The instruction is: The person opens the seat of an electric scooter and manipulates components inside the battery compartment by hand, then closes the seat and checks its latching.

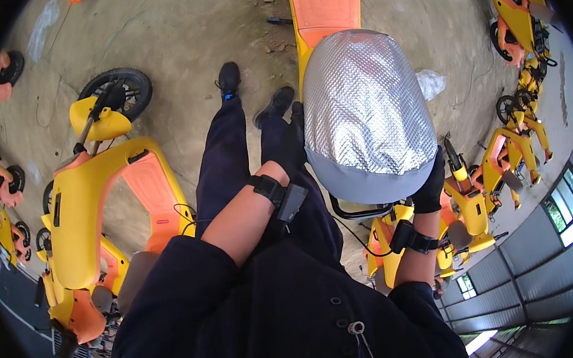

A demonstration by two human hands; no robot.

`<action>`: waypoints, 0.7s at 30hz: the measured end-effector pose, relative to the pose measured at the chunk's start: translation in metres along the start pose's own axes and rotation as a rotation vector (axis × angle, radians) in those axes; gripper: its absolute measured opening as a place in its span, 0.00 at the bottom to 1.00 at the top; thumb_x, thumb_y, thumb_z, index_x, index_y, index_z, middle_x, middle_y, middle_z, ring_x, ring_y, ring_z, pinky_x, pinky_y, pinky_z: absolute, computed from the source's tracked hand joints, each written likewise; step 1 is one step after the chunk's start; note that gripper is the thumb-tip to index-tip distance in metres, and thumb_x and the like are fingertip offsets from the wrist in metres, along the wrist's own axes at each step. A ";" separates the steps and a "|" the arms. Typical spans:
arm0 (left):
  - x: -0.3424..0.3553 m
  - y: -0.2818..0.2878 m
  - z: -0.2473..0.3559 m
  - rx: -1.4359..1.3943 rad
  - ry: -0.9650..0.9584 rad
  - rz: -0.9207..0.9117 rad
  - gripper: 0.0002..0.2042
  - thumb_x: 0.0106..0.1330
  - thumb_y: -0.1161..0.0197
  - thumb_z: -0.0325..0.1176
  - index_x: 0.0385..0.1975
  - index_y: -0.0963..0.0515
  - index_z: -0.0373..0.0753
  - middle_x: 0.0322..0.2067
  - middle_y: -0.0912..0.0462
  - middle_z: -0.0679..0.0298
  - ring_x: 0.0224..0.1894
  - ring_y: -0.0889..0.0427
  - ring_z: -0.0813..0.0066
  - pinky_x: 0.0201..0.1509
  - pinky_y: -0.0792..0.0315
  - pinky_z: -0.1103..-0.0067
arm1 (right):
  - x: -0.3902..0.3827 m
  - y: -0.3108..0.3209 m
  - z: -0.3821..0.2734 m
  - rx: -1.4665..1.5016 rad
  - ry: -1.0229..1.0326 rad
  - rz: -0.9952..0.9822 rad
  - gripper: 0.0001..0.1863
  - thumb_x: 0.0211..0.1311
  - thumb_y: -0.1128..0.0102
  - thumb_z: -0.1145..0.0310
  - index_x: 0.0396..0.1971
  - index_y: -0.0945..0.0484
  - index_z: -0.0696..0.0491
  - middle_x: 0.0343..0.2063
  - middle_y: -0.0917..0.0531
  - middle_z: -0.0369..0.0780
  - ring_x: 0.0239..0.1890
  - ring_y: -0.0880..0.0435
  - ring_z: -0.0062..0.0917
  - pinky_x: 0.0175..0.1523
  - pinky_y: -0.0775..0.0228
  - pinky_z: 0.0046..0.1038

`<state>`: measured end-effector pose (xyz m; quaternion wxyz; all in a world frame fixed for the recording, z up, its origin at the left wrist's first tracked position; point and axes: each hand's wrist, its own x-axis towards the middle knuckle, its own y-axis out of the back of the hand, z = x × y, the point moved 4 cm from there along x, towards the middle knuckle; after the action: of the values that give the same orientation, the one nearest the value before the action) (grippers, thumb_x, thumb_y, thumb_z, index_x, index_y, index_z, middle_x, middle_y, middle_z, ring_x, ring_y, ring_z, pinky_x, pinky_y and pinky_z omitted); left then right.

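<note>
Left grip (287,146): beside silver cover (367,109), left edge; closure can't tell
Right grip (430,188): lower-right edge; closure can't tell
Silver cover: upper centre-right, between grips, long axis near-vertical
Nearer: neither

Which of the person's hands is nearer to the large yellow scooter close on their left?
Left. The left hand is at the silver cover's left edge, on that scooter's side; the right hand is at the cover's lower right edge, farther away.

no text is readable, even on the red label (163,222).
</note>
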<state>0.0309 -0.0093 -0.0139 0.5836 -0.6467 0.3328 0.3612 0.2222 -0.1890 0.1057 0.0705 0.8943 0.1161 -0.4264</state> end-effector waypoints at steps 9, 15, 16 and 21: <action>0.044 0.046 -0.024 0.765 -0.428 0.240 0.35 0.63 0.69 0.59 0.47 0.33 0.29 0.34 0.23 0.45 0.41 0.25 0.52 0.45 0.34 0.70 | -0.009 -0.010 -0.006 -0.193 0.044 0.118 0.29 0.64 0.62 0.49 0.53 0.38 0.60 0.47 0.29 0.41 0.48 0.31 0.28 0.53 0.40 0.27; 0.025 0.028 -0.043 0.125 -0.216 -0.143 0.32 0.61 0.64 0.60 0.50 0.34 0.35 0.41 0.27 0.51 0.46 0.29 0.57 0.51 0.38 0.69 | -0.018 0.003 0.008 -0.457 0.256 0.188 0.26 0.63 0.59 0.53 0.52 0.37 0.58 0.46 0.28 0.44 0.47 0.30 0.28 0.52 0.39 0.27; 0.022 0.032 -0.041 0.075 -0.193 -0.156 0.32 0.61 0.63 0.60 0.50 0.34 0.36 0.42 0.27 0.52 0.46 0.29 0.57 0.52 0.38 0.69 | -0.013 0.009 0.012 -0.509 0.297 0.161 0.24 0.63 0.57 0.55 0.52 0.37 0.58 0.46 0.28 0.45 0.47 0.29 0.28 0.51 0.39 0.27; 0.027 0.051 -0.038 -0.017 -0.059 -0.186 0.31 0.59 0.59 0.60 0.52 0.35 0.41 0.48 0.30 0.58 0.50 0.32 0.61 0.58 0.41 0.69 | 0.010 0.014 0.016 0.082 -0.053 -0.098 0.25 0.61 0.55 0.57 0.53 0.38 0.58 0.47 0.28 0.46 0.49 0.29 0.31 0.53 0.38 0.32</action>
<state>0.0047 -0.0526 -0.0608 0.6186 -0.6687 0.2510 0.3273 0.2201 -0.2050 0.0881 0.0161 0.8781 0.1402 -0.4571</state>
